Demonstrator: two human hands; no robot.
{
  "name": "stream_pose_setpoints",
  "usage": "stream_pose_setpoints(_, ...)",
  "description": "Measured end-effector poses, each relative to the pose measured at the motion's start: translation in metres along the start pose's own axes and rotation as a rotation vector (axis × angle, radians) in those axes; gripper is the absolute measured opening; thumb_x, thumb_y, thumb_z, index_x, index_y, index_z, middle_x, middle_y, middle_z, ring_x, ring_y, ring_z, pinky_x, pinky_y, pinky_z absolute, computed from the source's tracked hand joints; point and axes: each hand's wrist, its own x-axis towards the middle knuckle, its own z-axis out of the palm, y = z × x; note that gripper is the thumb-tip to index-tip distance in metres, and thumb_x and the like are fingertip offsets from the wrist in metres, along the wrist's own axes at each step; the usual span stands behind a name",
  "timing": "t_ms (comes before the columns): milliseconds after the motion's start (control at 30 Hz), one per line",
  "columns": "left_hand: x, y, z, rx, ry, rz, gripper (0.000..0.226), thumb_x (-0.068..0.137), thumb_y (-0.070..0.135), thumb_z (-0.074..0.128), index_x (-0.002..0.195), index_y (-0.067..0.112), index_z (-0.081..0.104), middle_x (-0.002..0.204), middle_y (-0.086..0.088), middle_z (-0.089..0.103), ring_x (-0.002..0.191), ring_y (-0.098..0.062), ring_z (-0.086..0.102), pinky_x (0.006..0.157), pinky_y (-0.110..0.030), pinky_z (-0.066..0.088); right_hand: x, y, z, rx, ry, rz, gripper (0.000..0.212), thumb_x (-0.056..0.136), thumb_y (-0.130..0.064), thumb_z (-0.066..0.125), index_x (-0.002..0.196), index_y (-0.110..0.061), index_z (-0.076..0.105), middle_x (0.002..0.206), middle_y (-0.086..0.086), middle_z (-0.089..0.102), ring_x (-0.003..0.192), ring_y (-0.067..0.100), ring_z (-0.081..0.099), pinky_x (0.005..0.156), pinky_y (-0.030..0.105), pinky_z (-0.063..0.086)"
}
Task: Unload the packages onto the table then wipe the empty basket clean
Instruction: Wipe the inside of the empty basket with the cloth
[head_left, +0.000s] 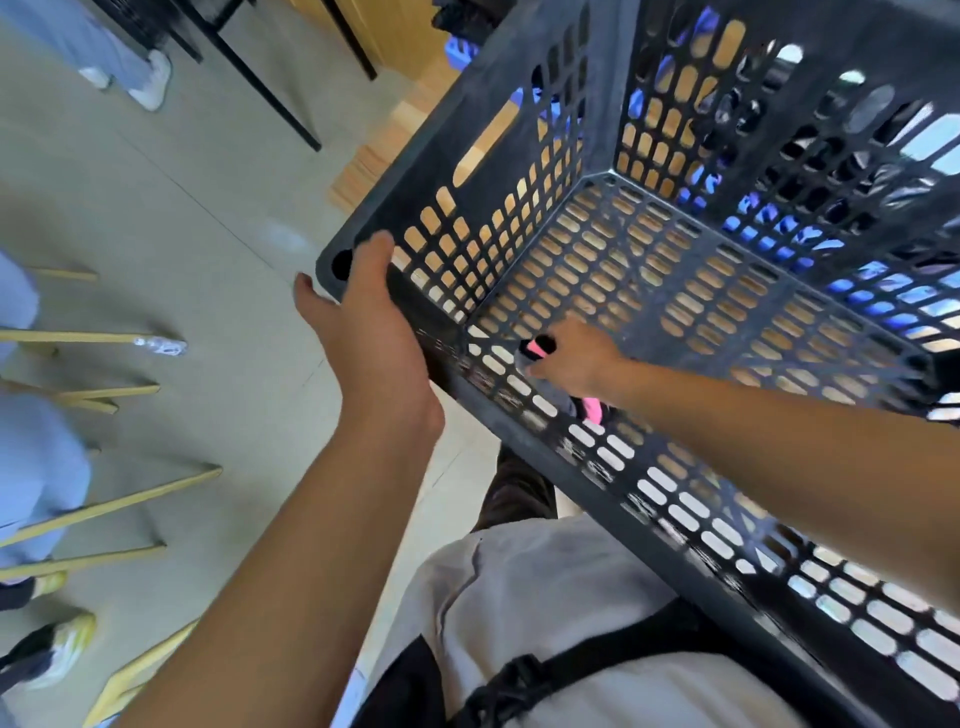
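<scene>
Head view, looking steeply down. Dark grey perforated plastic basket (649, 291) fills the centre and right of the frame, tilted with its open side toward the camera; slotted floor and walls visible, nothing lying loose on the floor of it. Light wooden table (415, 119) shows through the slots and beyond the basket's upper-left wall.

Left hand (374, 332), centre-left of frame: fingers curled over the basket's near-left corner rim, thumb spread outside it; closed on the rim.

Right hand (576, 358), centre of frame, reaches inside the basket low against the near wall. It is clenched around a pink cloth (592, 408); one bit of pink shows above the fist, another below it. Whether the cloth touches the wall cannot be told.

Blue and dark items (779, 228) are visible through the far wall slots, upper right; too broken up by the grid to identify.

Lower centre: the person's pale shirt (545, 597) with a black strap (597, 660) across it. Left edge: wooden chair legs (114, 504) on a pale tiled floor (208, 208), blurred.
</scene>
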Motion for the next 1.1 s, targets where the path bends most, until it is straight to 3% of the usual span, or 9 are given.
stream_pose_setpoints(100,0.004,0.003,0.010,0.115,0.044,0.148,0.065,0.087,0.036,0.066,0.144,0.035,0.034,0.135,0.002,0.055,0.111,-0.017,0.063,0.095,-0.040,0.055,0.008,-0.006,0.030,0.049,-0.069,0.009,0.030,0.099,-0.034,0.058,0.118,-0.011,0.056,0.087,0.006,0.066,0.067,0.019,0.056,0.053,0.027,0.038)
stream_pose_setpoints(233,0.008,-0.002,0.009,0.136,0.078,0.220,0.044,0.092,0.023,0.062,0.132,0.028,0.045,0.122,-0.001,0.060,0.102,-0.018,0.067,0.088,-0.039,0.059,0.015,-0.001,0.048,0.181,-0.035,0.030,0.040,0.100,-0.055,0.043,0.113,-0.018,0.053,0.084,0.003,0.059,0.069,0.019,0.055,0.059,0.031,0.039)
stream_pose_setpoints(300,0.010,-0.002,0.009,0.139,0.077,0.229,0.042,0.091,0.020,0.061,0.130,0.028,0.046,0.121,-0.001,0.060,0.102,-0.018,0.067,0.087,-0.038,0.060,0.018,0.000,0.048,0.264,-0.082,0.027,0.044,0.099,-0.057,0.043,0.110,-0.016,0.056,0.087,0.007,0.062,0.074,0.023,0.059,0.066,0.034,0.044)
stream_pose_setpoints(400,0.008,-0.004,0.009,0.145,0.071,0.230,0.041,0.091,0.017,0.060,0.129,0.028,0.047,0.118,-0.001,0.063,0.096,-0.017,0.069,0.081,-0.034,0.061,0.018,-0.002,0.046,0.385,-0.124,0.013,0.039,0.098,-0.052,0.051,0.091,-0.015,0.059,0.073,0.006,0.058,0.061,0.018,0.052,0.058,0.032,0.039)
stream_pose_setpoints(767,0.007,-0.002,0.009,0.167,0.073,0.272,0.041,0.093,0.010,0.053,0.129,0.026,0.047,0.122,0.000,0.062,0.100,-0.017,0.067,0.067,-0.017,0.057,-0.063,-0.054,0.004,0.581,-0.158,-0.270,0.035,0.095,-0.043,0.061,0.074,-0.016,0.058,0.056,0.001,0.052,0.048,0.013,0.046,0.053,0.031,0.034)
stream_pose_setpoints(867,0.007,-0.001,0.009,0.162,0.081,0.269,0.041,0.093,0.007,0.051,0.130,0.025,0.047,0.117,0.001,0.063,0.093,-0.011,0.069,0.064,-0.015,0.055,-0.092,-0.071,-0.012,0.547,-0.146,-0.376,0.042,0.089,-0.050,0.060,0.072,-0.012,0.056,0.059,0.008,0.053,0.056,0.020,0.050,0.060,0.043,0.040)
stream_pose_setpoints(967,0.007,0.000,0.010,0.190,0.090,0.280,0.042,0.094,0.003,0.049,0.131,0.023,0.047,0.110,0.003,0.063,0.077,0.001,0.067,0.060,-0.012,0.051,-0.120,-0.084,-0.042,0.596,-0.335,-0.424,0.043,0.092,-0.037,0.066,0.067,-0.006,0.051,0.060,0.017,0.050,0.054,0.027,0.051,0.053,0.041,0.044)
stream_pose_setpoints(1033,0.007,0.000,0.010,0.194,0.098,0.286,0.042,0.095,0.002,0.047,0.132,0.022,0.046,0.109,0.003,0.062,0.073,0.004,0.066,0.057,-0.010,0.050,-0.121,-0.086,-0.066,0.607,-0.535,-0.300,0.026,0.082,-0.032,0.071,0.076,-0.009,0.061,0.065,0.006,0.062,0.058,0.017,0.062,0.053,0.026,0.052)
stream_pose_setpoints(1100,0.006,-0.001,0.011,0.190,0.093,0.271,0.042,0.097,0.002,0.047,0.133,0.023,0.046,0.113,0.002,0.061,0.078,0.002,0.067,0.058,-0.008,0.049,-0.100,-0.075,-0.082,0.616,-0.559,-0.130,0.037,0.073,-0.039,0.073,0.091,-0.008,0.064,0.077,0.007,0.068,0.068,0.020,0.066,0.062,0.028,0.055)
